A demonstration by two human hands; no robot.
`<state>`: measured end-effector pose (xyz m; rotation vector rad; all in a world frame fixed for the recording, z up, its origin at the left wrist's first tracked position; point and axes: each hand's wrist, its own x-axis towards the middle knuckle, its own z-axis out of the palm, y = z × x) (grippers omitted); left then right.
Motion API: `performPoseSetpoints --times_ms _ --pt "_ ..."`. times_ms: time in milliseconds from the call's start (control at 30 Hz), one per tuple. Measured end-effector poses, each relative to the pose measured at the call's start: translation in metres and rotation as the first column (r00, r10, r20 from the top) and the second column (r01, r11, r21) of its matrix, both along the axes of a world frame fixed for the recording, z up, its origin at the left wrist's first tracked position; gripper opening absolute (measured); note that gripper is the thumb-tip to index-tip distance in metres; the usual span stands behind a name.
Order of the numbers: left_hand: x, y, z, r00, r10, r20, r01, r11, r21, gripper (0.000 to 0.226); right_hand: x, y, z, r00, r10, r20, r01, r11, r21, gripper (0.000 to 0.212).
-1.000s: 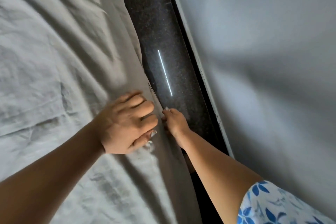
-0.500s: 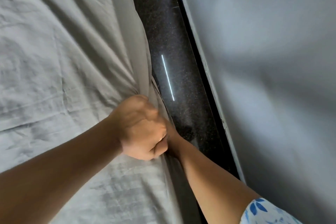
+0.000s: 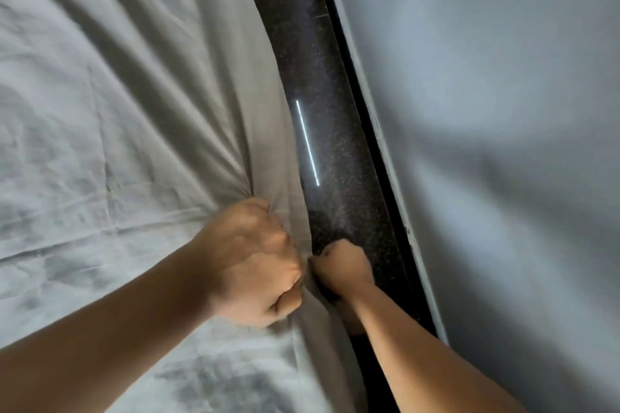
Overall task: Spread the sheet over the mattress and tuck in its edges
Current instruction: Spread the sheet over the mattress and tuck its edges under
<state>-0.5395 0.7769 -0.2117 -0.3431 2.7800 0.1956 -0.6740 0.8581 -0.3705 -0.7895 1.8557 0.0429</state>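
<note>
A wrinkled pale grey cotton bed sheet [image 3: 117, 111] covers the left and middle of the view, lying over the top of the mattress, which is hidden beneath it. The sheet's right edge curves down over the mattress side next to a strip of dark speckled polished stone floor [image 3: 339, 84]. The person's left hand [image 3: 255, 261] sits on the sheet right at that edge, clenched into a fist with a bunch of the fabric gathered inside it. Deep creases fan out across the cloth from the knuckles toward the upper left. The left forearm [image 3: 100, 329] reaches in from the lower left, lying above the sheet. The right hand [image 3: 342, 266] is just beside the left one, lower down on the floor side, with its fingers curled and its knuckles pressed against the hanging fold of the sheet. Whether it actually has cloth in its grip cannot be told, as the fingertips are hidden. The right forearm [image 3: 419, 345] comes up from the lower right. A thin bright line of reflected light [image 3: 307, 142] lies on the floor above the hands. Right of the floor runs a narrow black gap, and beyond it a plain pale grey wall [image 3: 503, 144] with soft shadows on it.
</note>
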Motion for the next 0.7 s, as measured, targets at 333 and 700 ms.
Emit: performPoseSetpoints --times_ms 333,700 --pt "-0.02 0.057 0.017 0.947 0.3 -0.112 -0.314 0.94 -0.136 0.037 -0.011 0.003 0.031 0.991 -0.036 0.132 0.055 0.989 -0.139 0.039" --pt "0.007 0.226 -0.015 0.96 0.201 -0.193 -0.21 0.977 -0.028 0.033 -0.009 0.147 0.005 0.964 -0.157 0.213 0.173 0.983 -0.058 0.048"
